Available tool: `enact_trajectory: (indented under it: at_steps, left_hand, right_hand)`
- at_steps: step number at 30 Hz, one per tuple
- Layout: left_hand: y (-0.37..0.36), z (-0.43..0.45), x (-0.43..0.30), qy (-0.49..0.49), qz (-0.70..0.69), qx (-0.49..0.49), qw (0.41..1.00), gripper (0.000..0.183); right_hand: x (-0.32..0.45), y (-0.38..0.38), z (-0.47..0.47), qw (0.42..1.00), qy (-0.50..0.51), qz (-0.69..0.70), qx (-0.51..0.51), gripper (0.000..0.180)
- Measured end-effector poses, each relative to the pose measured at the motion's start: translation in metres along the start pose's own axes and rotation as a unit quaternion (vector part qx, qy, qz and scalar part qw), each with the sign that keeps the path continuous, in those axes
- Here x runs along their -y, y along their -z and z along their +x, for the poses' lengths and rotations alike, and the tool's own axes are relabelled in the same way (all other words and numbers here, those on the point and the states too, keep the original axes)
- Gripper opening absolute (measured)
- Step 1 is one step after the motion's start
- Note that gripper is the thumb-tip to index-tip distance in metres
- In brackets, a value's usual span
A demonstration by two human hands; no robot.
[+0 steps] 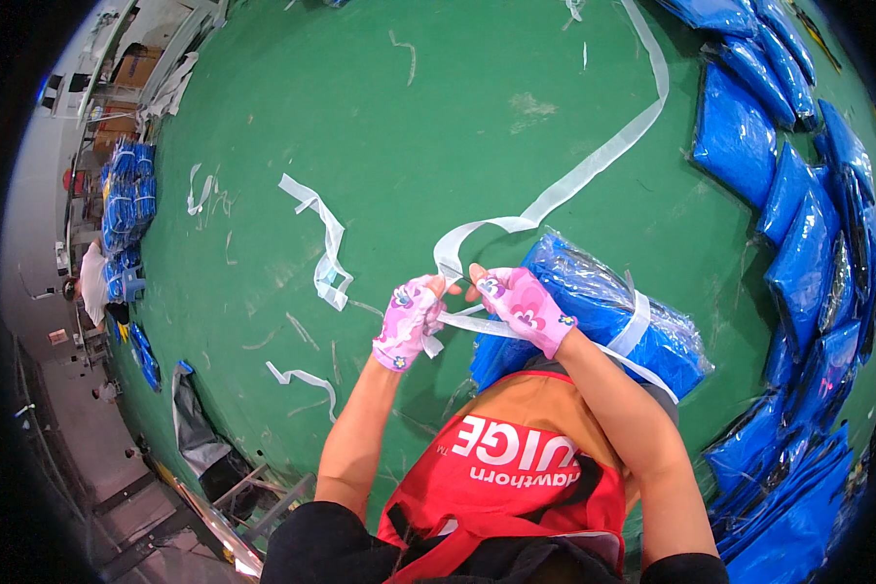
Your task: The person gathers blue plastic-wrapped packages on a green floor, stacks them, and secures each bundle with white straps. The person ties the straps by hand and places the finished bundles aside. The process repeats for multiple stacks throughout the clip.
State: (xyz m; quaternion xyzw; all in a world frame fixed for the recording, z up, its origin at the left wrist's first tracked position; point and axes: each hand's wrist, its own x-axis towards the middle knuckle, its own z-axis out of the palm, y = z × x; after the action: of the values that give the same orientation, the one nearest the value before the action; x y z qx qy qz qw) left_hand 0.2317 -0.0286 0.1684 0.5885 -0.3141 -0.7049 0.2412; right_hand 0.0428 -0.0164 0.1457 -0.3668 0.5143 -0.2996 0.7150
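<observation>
My left hand (410,321), in a pink flowered fingerless glove, grips a white fabric strip (449,252). Facing it, my right hand (525,305), gloved the same way, pinches a thin dark tool (467,277) whose kind is too small to tell; its end lies against the strip. From my left hand a tight length of strip runs under my right wrist to a bundle of blue items in clear plastic (591,292). A white band (635,325) goes around that bundle, which lies against my legs. The strip's other end trails away across the green floor (438,131).
Many blue plastic-wrapped packs (737,131) lie piled along the right. Loose strip pieces (328,248) litter the floor at left. Tied blue stacks (120,197) and a person in a white top (93,285) are at far left. A grey-black sheet (197,423) lies lower left.
</observation>
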Motion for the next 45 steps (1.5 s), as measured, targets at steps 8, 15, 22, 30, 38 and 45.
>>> enact_trajectory:
  at_steps: [8, 15, 22, 30, 38, 45]
  left_hand:
    - [-0.016, 0.005, 0.005, -0.084, -0.05, -0.095, 0.991, 0.032]
    - [-0.016, 0.009, 0.012, -0.115, 0.164, -0.113, 0.973, 0.026]
    - [-0.006, 0.009, 0.014, -0.125, 0.14, -0.088, 0.978, 0.027]
    - [-0.02, 0.021, -0.001, -0.135, 0.056, -0.086, 0.986, 0.026]
    - [-0.018, 0.028, -0.018, -0.275, 0.666, 0.197, 0.665, 0.026]
    - [-0.055, 0.037, -0.01, -0.296, 0.375, -0.007, 0.878, 0.022]
  right_hand:
    - [0.008, 0.004, -0.003, 0.999, -0.02, -0.023, -0.02, 0.047]
    - [0.01, 0.007, -0.003, 0.996, -0.012, -0.083, -0.016, 0.05]
    - [0.004, 0.003, 0.003, 0.997, 0.01, -0.075, -0.012, 0.049]
    - [-0.018, 0.067, 0.016, 0.962, 0.202, -0.027, -0.182, 0.032]
    - [-0.049, 0.263, -0.131, 0.759, -0.212, -0.499, -0.36, 0.042]
    - [-0.026, 0.12, -0.118, 0.891, 0.025, -0.449, -0.06, 0.031]
